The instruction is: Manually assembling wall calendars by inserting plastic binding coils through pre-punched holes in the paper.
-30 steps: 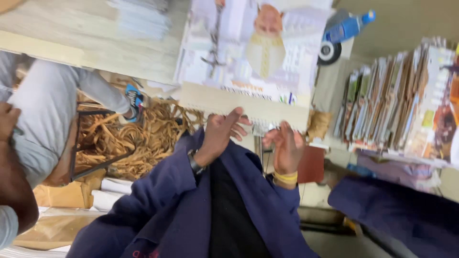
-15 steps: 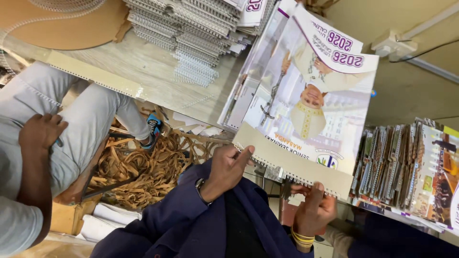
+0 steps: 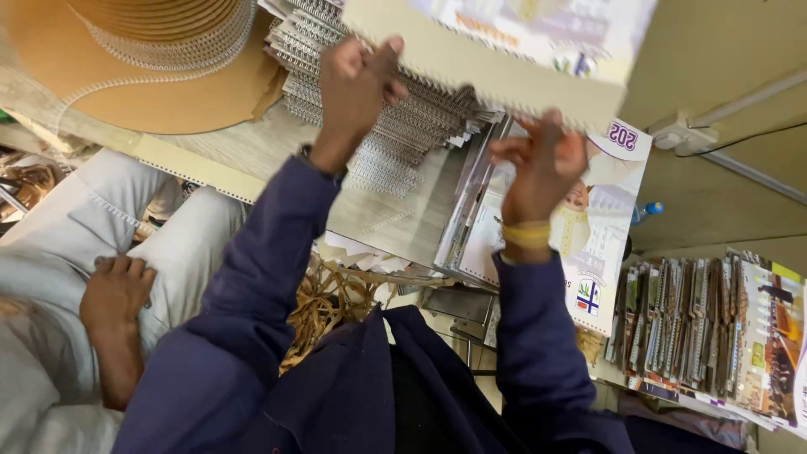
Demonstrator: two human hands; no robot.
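Both our hands grip calendar (image 3: pixel 504 42) raised above worktable: left hand (image 3: pixel 357 80) fingers curled on its bottom edge, right hand (image 3: pixel 542 160) pinching same edge. Under fingers, wire binding stack (image 3: pixel 395 126); beyond right fingers, printed calendar pile (image 3: pixel 588 244).

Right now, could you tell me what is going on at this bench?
A person in a dark blue jacket holds up a calendar by its punched edge, left hand and right hand both gripping it. Below lie a stack of wire binding combs and more printed calendars. A second person in light clothes sits alongside, hand on knee.
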